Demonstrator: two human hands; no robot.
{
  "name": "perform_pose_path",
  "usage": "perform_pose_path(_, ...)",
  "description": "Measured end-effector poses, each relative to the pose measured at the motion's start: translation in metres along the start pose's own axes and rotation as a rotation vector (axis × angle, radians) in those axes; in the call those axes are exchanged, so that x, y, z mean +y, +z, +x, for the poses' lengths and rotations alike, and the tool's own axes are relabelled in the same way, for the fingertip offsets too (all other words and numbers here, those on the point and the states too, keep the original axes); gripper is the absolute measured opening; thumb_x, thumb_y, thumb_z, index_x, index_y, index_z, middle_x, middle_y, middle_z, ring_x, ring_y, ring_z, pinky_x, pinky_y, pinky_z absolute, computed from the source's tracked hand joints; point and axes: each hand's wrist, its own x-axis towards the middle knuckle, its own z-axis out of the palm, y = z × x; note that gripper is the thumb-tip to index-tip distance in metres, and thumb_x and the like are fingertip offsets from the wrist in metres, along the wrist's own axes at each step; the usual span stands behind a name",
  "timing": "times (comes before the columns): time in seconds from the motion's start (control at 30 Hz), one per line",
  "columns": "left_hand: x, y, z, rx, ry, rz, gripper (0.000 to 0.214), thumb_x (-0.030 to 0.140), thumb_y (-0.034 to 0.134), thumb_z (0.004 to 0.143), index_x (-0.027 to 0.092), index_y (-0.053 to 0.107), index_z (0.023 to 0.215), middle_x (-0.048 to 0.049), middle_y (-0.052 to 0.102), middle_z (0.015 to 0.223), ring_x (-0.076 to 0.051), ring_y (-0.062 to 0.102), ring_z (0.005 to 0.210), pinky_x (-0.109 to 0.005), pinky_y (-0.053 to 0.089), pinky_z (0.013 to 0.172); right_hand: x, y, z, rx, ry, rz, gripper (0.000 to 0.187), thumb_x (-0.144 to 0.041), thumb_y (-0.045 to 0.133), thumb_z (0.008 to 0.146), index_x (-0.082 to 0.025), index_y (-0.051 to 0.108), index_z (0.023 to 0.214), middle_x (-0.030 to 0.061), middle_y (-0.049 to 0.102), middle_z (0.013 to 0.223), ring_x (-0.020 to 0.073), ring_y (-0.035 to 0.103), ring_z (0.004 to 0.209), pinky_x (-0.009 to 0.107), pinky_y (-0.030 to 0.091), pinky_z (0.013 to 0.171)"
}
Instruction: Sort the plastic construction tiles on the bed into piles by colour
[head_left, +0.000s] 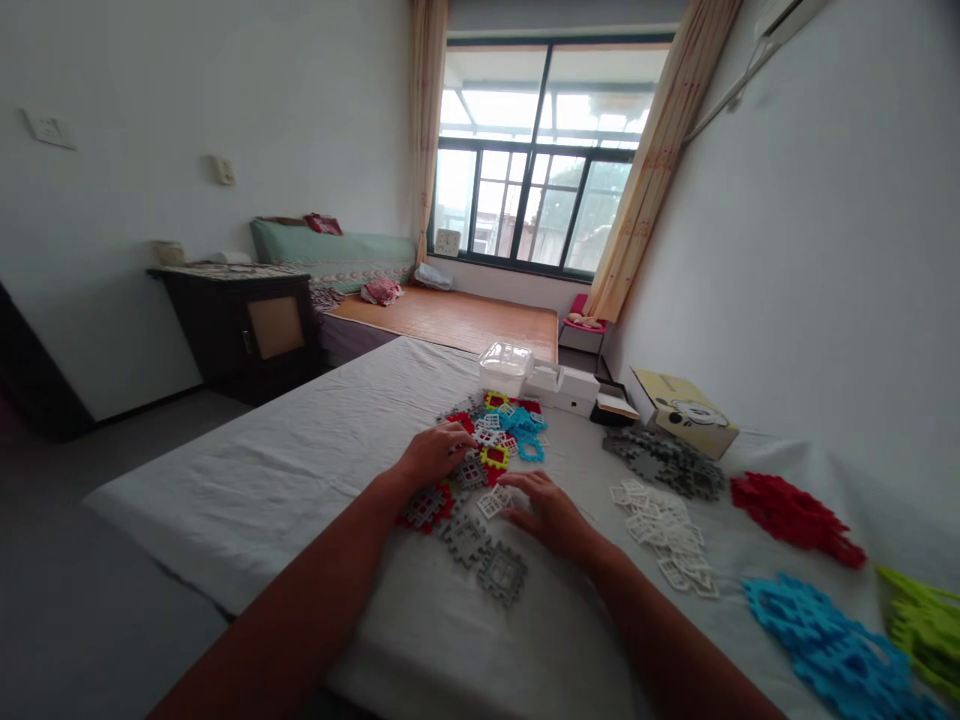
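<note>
A mixed heap of small square plastic interlocking tiles (pixel 495 445) in red, blue, yellow, white and grey lies on a white sheet (pixel 300 470). My left hand (pixel 435 452) rests on the heap's left side, fingers curled over tiles. My right hand (pixel 546 508) lies flat on the sheet at the heap's near edge, fingertips touching a white tile (pixel 493 501). Grey tiles (pixel 487 558) lie just in front of both hands.
Sorted piles lie to the right: grey (pixel 667 462), white (pixel 667 535), red (pixel 791 515), blue (pixel 832 640), green (pixel 926 625). A clear tub (pixel 505 367), white boxes (pixel 570 388) and a yellow carton (pixel 684 410) stand at the back. A dark cabinet (pixel 240 325) is at left.
</note>
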Motion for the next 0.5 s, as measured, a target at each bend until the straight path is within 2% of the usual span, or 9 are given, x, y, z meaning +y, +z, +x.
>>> perform_pose_path(0.1, -0.001, 0.000, 0.000, 0.020, -0.026, 0.000, 0.022, 0.029, 0.047, 0.083, 0.027, 0.066, 0.094, 0.0003, 0.064, 0.098, -0.016, 0.056, 0.095, -0.027, 0.043, 0.086, -0.008, 0.001, 0.001, -0.059, -0.066, -0.041, 0.031, -0.034, 0.056, 0.081, -0.026, 0.059, 0.110, 0.0050, 0.060, 0.116, 0.0205, 0.050, 0.106, 0.036, 0.040, 0.091)
perform_pose_path(0.23, -0.001, -0.001, -0.001, 0.018, -0.028, 0.002, 0.022, 0.029, 0.047, 0.084, 0.028, 0.066, 0.094, 0.0011, 0.064, 0.098, -0.016, 0.056, 0.095, -0.027, 0.044, 0.085, 0.003, -0.001, -0.001, -0.002, -0.042, -0.025, 0.022, -0.028, 0.047, 0.086, -0.025, 0.062, 0.102, 0.0029, 0.064, 0.106, 0.0169, 0.055, 0.098, 0.031, 0.043, 0.086)
perform_pose_path(0.4, -0.002, 0.000, -0.001, -0.006, -0.005, 0.001, 0.022, 0.028, 0.047, 0.083, 0.028, 0.066, 0.094, 0.0013, 0.064, 0.099, -0.016, 0.057, 0.095, -0.026, 0.044, 0.083, 0.011, -0.004, 0.000, 0.110, 0.058, -0.149, 0.024, -0.025, 0.039, 0.089, -0.024, 0.061, 0.100, 0.0031, 0.066, 0.096, 0.0162, 0.058, 0.091, 0.029, 0.043, 0.083)
perform_pose_path(0.5, -0.004, 0.001, -0.001, 0.000, -0.018, -0.004, 0.022, 0.028, 0.047, 0.083, 0.028, 0.066, 0.093, 0.0011, 0.064, 0.098, -0.016, 0.057, 0.093, -0.026, 0.045, 0.082, 0.020, -0.020, 0.000, 0.188, 0.152, -0.282, 0.023, -0.023, 0.041, 0.086, -0.023, 0.061, 0.096, 0.0035, 0.066, 0.095, 0.0163, 0.057, 0.091, 0.028, 0.041, 0.083)
